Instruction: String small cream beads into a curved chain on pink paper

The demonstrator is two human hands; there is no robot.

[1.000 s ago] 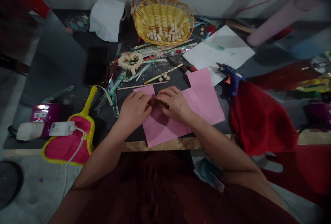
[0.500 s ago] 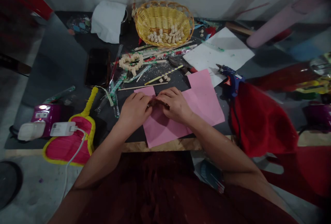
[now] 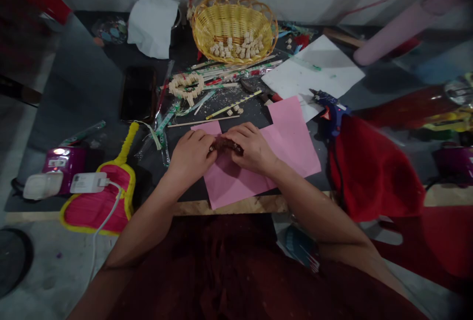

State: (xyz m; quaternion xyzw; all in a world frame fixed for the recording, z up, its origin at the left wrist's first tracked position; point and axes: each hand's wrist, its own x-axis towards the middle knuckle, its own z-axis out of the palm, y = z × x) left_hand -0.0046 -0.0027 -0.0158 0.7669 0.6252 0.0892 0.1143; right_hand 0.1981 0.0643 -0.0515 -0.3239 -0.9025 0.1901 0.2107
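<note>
Between my two hands is a small dark brown piece [image 3: 225, 144], gripped from both ends above pink paper [image 3: 236, 186]. My left hand [image 3: 192, 156] has its fingers closed round the left end. The right end is held by my right hand [image 3: 252, 148], fingers curled over it. My fingers partly hide the piece, and its exact form is too dark to tell. The pink paper lies at the table's front edge. Behind my hands are a thin stick [image 3: 203, 121], a yellow patterned stick [image 3: 233, 105] and a heart-shaped piece of small pale blocks [image 3: 186, 88].
A yellow wicker basket [image 3: 235, 26] holds pale blocks at the back. White paper [image 3: 325, 71], a blue glue gun [image 3: 334, 113] and red cloth [image 3: 373, 172] lie right. Left are a phone [image 3: 138, 94], a purple power box [image 3: 65, 164] and a white charger [image 3: 88, 182] with cable.
The dark brown piece shows more between my hands, whose fingers have shifted slightly. The whole view has moved a little, and the objects on the table stay in place.
</note>
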